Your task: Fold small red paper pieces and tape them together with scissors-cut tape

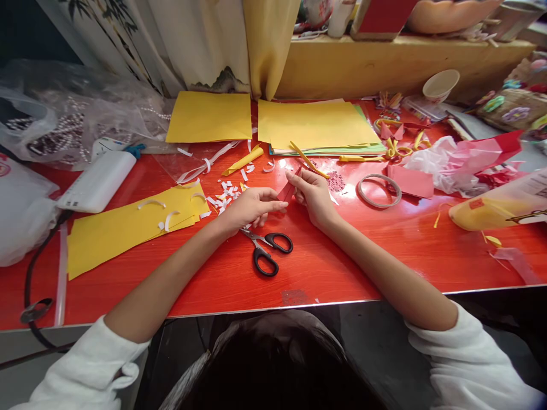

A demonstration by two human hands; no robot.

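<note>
Between my two hands is a small folded piece of red paper (pixel 285 192). My left hand (pixel 252 208) has its thumb and forefinger closed on the paper's lower left edge. From the other side, my right hand (pixel 315 196) pinches its upper right part. A thin yellow paper strip (pixel 308 159) shows just past the right fingers; whether they touch it I cannot tell. Black-handled scissors (pixel 265 249) lie below my left hand, with the blade tips hidden under it. White paper scraps (pixel 225 196) are scattered beyond the left wrist.
Yellow sheets (pixel 318 125) are stacked at the back, and yellow strips (pixel 128 228) lie at left. A tape roll (pixel 361 193) and red paper pieces (pixel 412 181) are on the right. A white power strip (pixel 97 181), plastic bags and a clear yellow-filled container (pixel 482 205) flank the red table (pixel 342 267).
</note>
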